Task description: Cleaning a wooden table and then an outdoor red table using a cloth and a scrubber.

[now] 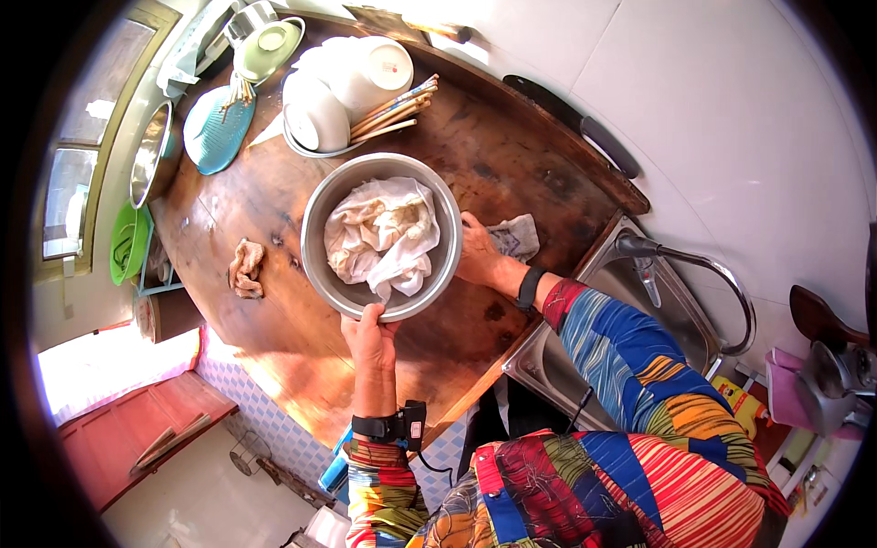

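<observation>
While the basin (447,228) of cloth (384,233) is pinched by the left hand (370,340) near the desk's (448,361) front edge, level support is advised; the right hand's (482,256) closure cannot be told.

We are looking down into a round, silver-grey metal basin (447,258), mouth up over the brown wooden worktop (521,192), contact with the wood hidden, where a white cloth (384,230) with yellowish-brown patches is lying bunched and creased, one tail reaching the near inner wall.
</observation>
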A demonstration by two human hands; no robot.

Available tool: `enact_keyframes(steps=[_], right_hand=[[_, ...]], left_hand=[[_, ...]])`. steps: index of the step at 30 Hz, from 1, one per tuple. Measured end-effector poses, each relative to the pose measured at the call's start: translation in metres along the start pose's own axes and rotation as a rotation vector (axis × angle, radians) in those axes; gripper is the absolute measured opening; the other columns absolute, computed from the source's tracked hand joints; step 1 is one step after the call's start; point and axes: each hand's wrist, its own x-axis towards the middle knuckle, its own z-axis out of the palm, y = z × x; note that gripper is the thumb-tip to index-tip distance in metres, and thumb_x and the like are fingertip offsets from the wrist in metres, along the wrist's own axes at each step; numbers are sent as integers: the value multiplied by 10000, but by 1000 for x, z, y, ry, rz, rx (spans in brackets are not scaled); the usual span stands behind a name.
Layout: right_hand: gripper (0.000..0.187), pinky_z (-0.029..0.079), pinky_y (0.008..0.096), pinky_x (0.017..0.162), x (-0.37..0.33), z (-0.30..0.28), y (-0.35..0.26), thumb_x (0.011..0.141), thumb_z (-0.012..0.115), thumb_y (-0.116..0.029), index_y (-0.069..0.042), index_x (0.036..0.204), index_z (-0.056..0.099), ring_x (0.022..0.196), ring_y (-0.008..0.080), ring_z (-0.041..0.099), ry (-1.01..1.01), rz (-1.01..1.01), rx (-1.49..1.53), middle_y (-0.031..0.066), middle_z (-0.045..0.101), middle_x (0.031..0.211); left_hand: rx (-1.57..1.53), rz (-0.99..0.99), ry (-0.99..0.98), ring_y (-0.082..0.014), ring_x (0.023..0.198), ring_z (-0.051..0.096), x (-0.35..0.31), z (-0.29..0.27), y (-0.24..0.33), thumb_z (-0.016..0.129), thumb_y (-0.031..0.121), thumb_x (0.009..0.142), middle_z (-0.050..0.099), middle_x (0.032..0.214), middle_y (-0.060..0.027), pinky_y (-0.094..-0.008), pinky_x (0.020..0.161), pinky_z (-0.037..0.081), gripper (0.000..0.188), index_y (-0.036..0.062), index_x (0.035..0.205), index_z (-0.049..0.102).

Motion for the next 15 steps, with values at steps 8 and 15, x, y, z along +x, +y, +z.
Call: enact_keyframes(steps=[8,15], right_hand=[[534,312,441,976,15,-41,144,787,605,-186,-180,1284,411,1267,272,346,-35,324,-117,95,372,1373],[574,316,431,952,-62,-53,44,712,662,-134,-143,1242,443,1238,298,366,-26,312,-40,115,384,1350]], left_hand=[[-27,5,-27,-257,807,621,10,-11,-6,488,-89,726,539,1043,-135,-399,603,595,457,23,1162,409],[-38,-52,-32,-263,793,619,28,5,-36,495,-97,722,531,1036,-142,-386,582,588,448,13,1145,396]])
